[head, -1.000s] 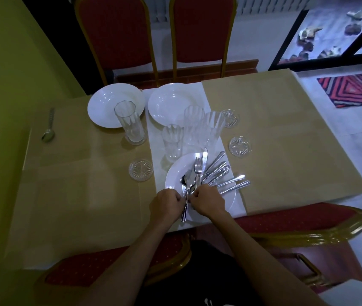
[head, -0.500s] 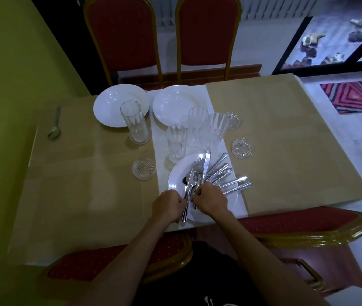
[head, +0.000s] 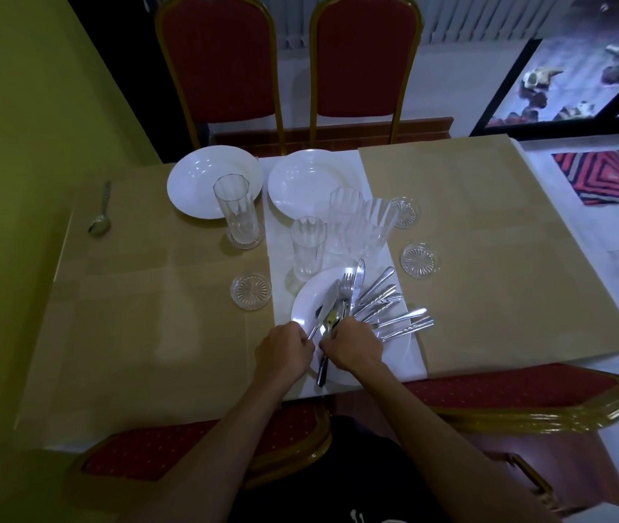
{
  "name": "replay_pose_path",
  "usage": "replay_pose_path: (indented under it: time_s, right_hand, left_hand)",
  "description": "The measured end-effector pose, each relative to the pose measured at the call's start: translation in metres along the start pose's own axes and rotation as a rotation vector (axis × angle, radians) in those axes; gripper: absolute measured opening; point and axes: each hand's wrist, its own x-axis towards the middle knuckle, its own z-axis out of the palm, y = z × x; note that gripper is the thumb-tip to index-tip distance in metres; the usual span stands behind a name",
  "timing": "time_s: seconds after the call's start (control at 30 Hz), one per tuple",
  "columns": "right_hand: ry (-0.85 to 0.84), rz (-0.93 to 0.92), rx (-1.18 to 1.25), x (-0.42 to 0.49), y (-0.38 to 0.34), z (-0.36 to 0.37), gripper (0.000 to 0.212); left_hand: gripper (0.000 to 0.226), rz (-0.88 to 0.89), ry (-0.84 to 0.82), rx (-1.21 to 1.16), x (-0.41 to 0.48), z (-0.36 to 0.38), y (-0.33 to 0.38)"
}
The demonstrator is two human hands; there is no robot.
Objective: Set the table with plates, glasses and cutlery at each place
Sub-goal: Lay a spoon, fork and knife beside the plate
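Head view: at the near edge a round, glossy white plate [head: 309,296] sits on the white runner [head: 413,356]. It carries a fan of shiny steel cutlery [head: 379,303] whose handles overhang its right rim. My left hand [head: 285,351] is curled round a knife [head: 326,307], its blade slanting up over the plate. My right hand [head: 353,345], touching the left, pinches pieces in the pile; I cannot tell which. Ribbed clear glasses [head: 349,220] crowd just beyond the plate. Smooth tan table cover [head: 507,277] stretches wide to left and right.
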Motion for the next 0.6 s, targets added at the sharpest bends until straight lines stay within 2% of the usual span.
replay_pose_path:
  time_s: [0.07, 0.17, 0.23, 0.33, 0.5, 0.6]
  right_hand:
    - [-0.026, 0.007, 0.01, 0.001, 0.002, 0.001, 0.031]
    - [-0.033, 0.027, 0.043, 0.005, 0.007, 0.001, 0.032]
    - [0.012, 0.045, 0.077, 0.007, 0.011, -0.002, 0.031]
    - [0.097, 0.037, 0.054, 0.01, 0.016, -0.009, 0.018]
    - [0.137, 0.027, -0.018, 0.011, 0.016, -0.013, 0.027]
    - [0.164, 0.015, -0.071, 0.012, 0.015, -0.013, 0.024]
  left_hand:
    - [0.013, -0.005, 0.006, -0.036, 0.0, 0.001, -0.001]
    - [0.016, -0.011, -0.003, -0.061, 0.0, 0.002, -0.001]
    - [0.018, -0.011, -0.004, -0.055, 0.0, 0.002, 0.0]
    - [0.019, -0.008, 0.003, -0.041, 0.002, 0.002, 0.002]
    - [0.023, -0.005, 0.01, -0.041, 0.005, 0.004, 0.005]
    - [0.021, 0.001, 0.02, -0.058, 0.007, 0.002, 0.008]
